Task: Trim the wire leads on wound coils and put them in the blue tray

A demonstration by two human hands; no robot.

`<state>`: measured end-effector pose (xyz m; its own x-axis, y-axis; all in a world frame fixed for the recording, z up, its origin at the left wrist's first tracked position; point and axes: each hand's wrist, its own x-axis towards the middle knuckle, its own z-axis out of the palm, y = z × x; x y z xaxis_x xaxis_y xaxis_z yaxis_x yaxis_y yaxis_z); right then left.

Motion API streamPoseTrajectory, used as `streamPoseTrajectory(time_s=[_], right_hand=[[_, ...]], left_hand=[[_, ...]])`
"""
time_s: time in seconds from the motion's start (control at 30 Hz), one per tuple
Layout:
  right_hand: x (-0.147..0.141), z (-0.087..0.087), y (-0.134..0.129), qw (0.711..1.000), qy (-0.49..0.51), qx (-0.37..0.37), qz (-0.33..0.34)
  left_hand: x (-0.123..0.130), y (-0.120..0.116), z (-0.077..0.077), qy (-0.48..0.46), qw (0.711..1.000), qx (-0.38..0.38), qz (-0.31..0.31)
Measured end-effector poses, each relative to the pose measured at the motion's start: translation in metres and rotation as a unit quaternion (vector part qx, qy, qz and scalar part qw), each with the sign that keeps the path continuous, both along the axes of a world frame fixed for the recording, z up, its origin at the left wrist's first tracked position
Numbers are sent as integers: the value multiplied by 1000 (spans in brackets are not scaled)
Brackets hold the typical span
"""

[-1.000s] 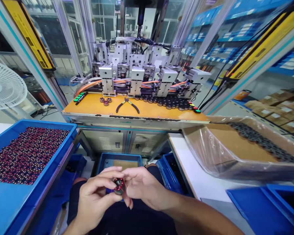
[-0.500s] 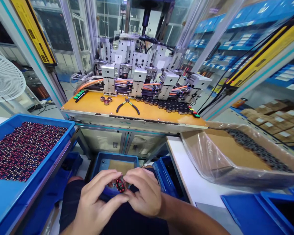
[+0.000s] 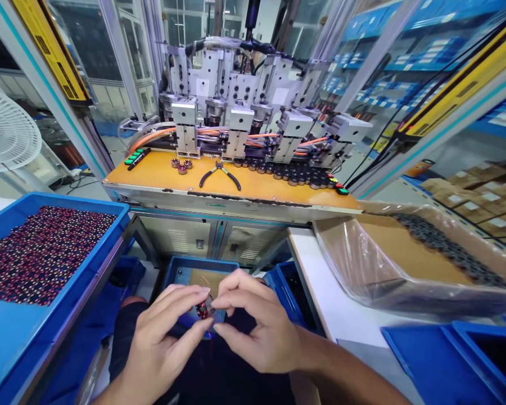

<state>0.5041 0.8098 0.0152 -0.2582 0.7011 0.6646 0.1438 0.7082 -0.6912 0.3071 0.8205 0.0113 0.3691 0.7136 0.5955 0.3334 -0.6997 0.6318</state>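
Observation:
Between the thumb and fingers of my left hand is a small round wound motor stator, dark with red spots and turned partly edge-on. Thin copper wire ends stick up just above it. My right hand is beside the stator, its index fingertip at the right edge and its thumb apart, lower down. Both hands are above my lap, in front of a blue bin on the floor.
A blue tray of many similar stators is at left. Ahead, an orange bench carries pliers, a few stators and dark round parts below machine clamps. At right is a plastic-lined carton.
The stator has turned from facing me to nearly edge-on. My right hand has shifted right, its thumb and index finger spreading apart. Wire ends now show above the stator.

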Motion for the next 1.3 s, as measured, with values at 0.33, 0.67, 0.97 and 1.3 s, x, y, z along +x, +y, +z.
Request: streamPoseTrajectory(time_s=[0.33,0.67,0.97,1.3], right_hand=[[-8,-2,-2,997,29,-68,-21],[2,-3,-3,991,-114,-26,-62],[26,31,-4,881,-445,134,-88],[36,31,-1,861,-482,139,-86]], left_hand=[[0,-1,-1,27,999,24,1],[-7,-2,-8,-6,996,-82,33],[-9,2,-12,-113,960,-255,4],[-10,0,-8,-129,955,-265,-18]])
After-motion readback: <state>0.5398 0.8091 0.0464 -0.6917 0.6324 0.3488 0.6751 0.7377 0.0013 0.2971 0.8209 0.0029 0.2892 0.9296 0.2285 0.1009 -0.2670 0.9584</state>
